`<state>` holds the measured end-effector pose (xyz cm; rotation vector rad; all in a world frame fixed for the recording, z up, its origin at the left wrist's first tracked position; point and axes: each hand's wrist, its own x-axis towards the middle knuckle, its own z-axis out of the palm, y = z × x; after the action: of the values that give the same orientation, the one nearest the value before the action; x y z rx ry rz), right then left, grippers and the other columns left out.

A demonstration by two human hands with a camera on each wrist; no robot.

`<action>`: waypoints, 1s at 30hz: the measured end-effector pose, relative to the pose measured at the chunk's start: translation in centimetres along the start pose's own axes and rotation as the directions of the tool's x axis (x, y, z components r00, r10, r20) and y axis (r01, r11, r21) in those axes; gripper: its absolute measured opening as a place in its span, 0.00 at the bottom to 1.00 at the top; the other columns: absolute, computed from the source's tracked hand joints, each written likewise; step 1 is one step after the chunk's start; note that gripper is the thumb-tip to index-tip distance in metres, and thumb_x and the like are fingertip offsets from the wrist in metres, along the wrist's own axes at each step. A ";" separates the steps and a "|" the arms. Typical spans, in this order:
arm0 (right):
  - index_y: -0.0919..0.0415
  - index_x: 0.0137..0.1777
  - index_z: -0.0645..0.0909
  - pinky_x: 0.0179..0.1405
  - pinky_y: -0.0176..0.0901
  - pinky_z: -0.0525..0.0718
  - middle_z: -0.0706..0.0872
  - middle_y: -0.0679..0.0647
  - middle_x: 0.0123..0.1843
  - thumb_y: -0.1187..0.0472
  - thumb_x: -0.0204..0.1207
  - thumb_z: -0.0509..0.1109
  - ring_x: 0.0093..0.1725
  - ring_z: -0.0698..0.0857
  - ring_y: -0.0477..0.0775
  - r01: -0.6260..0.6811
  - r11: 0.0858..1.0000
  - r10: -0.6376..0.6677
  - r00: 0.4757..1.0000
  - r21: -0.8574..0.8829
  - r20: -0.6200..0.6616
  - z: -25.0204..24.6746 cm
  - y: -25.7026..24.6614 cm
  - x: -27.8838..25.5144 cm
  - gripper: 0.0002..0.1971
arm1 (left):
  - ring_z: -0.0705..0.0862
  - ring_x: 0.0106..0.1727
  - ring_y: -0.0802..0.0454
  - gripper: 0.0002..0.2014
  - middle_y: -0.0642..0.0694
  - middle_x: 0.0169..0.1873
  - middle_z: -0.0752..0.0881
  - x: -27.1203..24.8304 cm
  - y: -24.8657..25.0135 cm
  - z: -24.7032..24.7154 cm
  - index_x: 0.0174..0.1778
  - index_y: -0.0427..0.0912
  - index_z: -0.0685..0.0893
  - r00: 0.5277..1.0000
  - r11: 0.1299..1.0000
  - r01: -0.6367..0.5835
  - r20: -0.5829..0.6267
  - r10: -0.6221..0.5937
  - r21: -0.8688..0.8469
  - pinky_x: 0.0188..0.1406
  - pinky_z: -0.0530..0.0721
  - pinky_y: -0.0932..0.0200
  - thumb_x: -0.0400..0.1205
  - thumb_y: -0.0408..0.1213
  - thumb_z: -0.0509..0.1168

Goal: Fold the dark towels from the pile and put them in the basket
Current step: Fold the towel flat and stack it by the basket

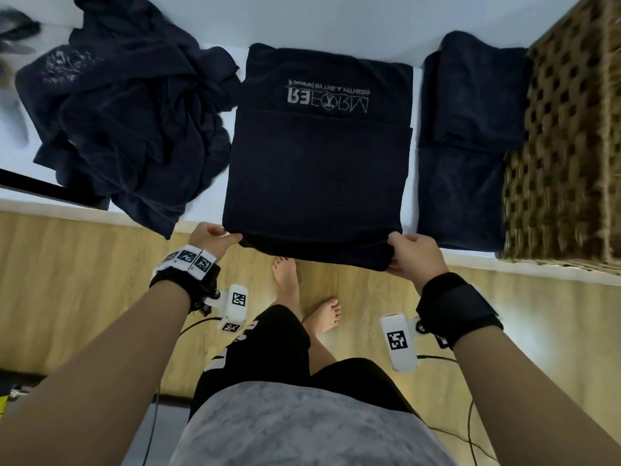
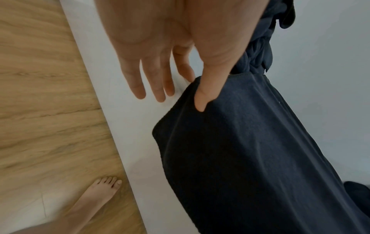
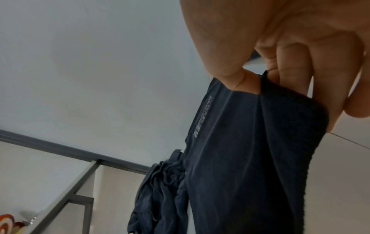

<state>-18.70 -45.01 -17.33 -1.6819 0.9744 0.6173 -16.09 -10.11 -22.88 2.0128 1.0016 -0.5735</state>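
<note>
A dark navy towel (image 1: 319, 163) with a pale printed logo lies partly folded in the middle of the white table (image 1: 336, 21); its near edge overhangs the table's front. My left hand (image 1: 232, 237) pinches the near left corner, thumb on top (image 2: 202, 101), the other fingers (image 2: 140, 88) straight. My right hand (image 1: 395, 253) pinches the near right corner between thumb and fingers (image 3: 260, 83). The crumpled pile of dark towels (image 1: 134, 112) sits to the left. The woven wicker basket (image 1: 571, 146) stands at the far right.
A stack of folded dark towels (image 1: 470, 146) lies between the centre towel and the basket. The wooden floor (image 1: 67, 280) and my bare feet (image 1: 285, 277) are below the table's front edge. Cables trail from the wrist cameras.
</note>
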 end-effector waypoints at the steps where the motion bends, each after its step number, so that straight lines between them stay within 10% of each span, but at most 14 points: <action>1: 0.64 0.50 0.82 0.48 0.54 0.92 0.90 0.64 0.49 0.60 0.77 0.67 0.45 0.92 0.60 -0.011 0.999 0.010 1.000 0.047 0.021 -0.2 -0.1 -0.1 0.07 | 0.84 0.55 0.44 0.16 0.46 0.50 0.84 0.0 0.0 0.1 0.45 0.45 0.77 1.000 0.999 0.017 0.005 -0.017 -0.043 0.61 0.84 0.46 0.71 0.42 0.78; 7: 0.49 0.67 0.72 0.42 0.50 0.92 0.91 0.63 0.43 0.71 0.83 0.64 0.42 0.93 0.62 0.100 0.958 -0.134 0.984 0.269 0.113 -1.1 -1.5 -1.6 0.19 | 0.87 0.52 0.45 0.15 0.37 0.55 0.88 -1.2 0.1 -0.3 0.36 0.46 0.76 0.999 0.979 0.047 0.019 -0.044 -0.197 0.62 0.82 0.46 0.73 0.45 0.77; 10: 0.59 0.61 0.83 0.44 0.49 0.92 0.90 0.65 0.48 0.71 0.85 0.61 0.45 0.93 0.62 0.114 0.937 -0.168 0.976 0.331 0.138 -1.7 -2.6 -2.0 0.13 | 0.86 0.47 0.44 0.14 0.36 0.54 0.87 -2.7 1.2 -1.3 0.33 0.46 0.75 0.998 0.940 0.048 0.060 -0.029 -0.338 0.50 0.87 0.45 0.77 0.37 0.75; 13: 0.68 0.54 0.87 0.44 0.46 0.91 0.90 0.68 0.51 0.74 0.80 0.61 0.49 0.92 0.62 0.104 0.915 -0.184 0.968 0.390 0.172 -2.1 -3.7 -1.9 0.13 | 0.85 0.45 0.45 0.03 0.36 0.50 0.87 -4.5 2.9 -3.3 0.47 0.42 0.87 0.992 0.902 -0.036 0.098 0.086 -0.430 0.45 0.86 0.48 0.79 0.33 0.72; 17: 0.64 0.56 0.88 0.49 0.44 0.90 0.87 0.58 0.47 0.81 0.75 0.66 0.53 0.92 0.58 0.172 0.889 -0.254 0.956 0.424 0.146 -2.6 -5.3 -1.0 0.17 | 0.86 0.52 0.45 0.17 0.36 0.54 0.88 -5.0 5.4 -5.9 0.65 0.31 0.83 0.960 0.832 -0.010 0.228 0.163 -0.555 0.51 0.88 0.53 0.83 0.19 0.56; 21: 0.55 0.50 0.91 0.43 0.35 0.88 0.85 0.50 0.37 0.68 0.66 0.83 0.43 0.89 0.47 0.275 0.923 -0.283 0.959 0.268 -0.010 -2.3 -7.4 0.4 0.14 | 0.91 0.49 0.48 0.25 0.39 0.52 0.88 -4.2 7.6 -6.8 0.64 0.35 0.82 0.937 0.798 0.009 0.285 0.204 -0.603 0.44 0.90 0.56 0.79 0.10 0.51; 24: 0.58 0.50 0.90 0.37 0.33 0.86 0.91 0.51 0.38 0.56 0.67 0.84 0.40 0.90 0.46 0.308 0.916 -0.284 0.951 0.259 -0.126 -1.9 -9.1 1.5 0.14 | 0.89 0.53 0.47 0.19 0.41 0.52 0.88 -2.9 9.4 -6.5 0.59 0.39 0.85 0.952 0.833 -0.078 0.207 0.225 -0.548 0.54 0.88 0.54 0.78 0.15 0.64; 30: 0.51 0.45 0.90 0.45 0.37 0.82 0.90 0.44 0.38 0.45 0.68 0.81 0.42 0.87 0.44 0.337 0.940 -0.337 0.899 -0.049 -0.280 -2.6 -13.1 3.4 0.12 | 0.88 0.44 0.47 0.05 0.41 0.36 0.87 0.2 14.0 -4.7 0.43 0.34 0.86 0.976 0.813 -0.179 0.006 0.219 -0.554 0.39 0.89 0.60 0.76 0.30 0.74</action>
<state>-6.00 -46.86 -12.25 -1.9182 0.8481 0.1446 -4.43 -11.40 -13.90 1.5379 0.7839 -0.1999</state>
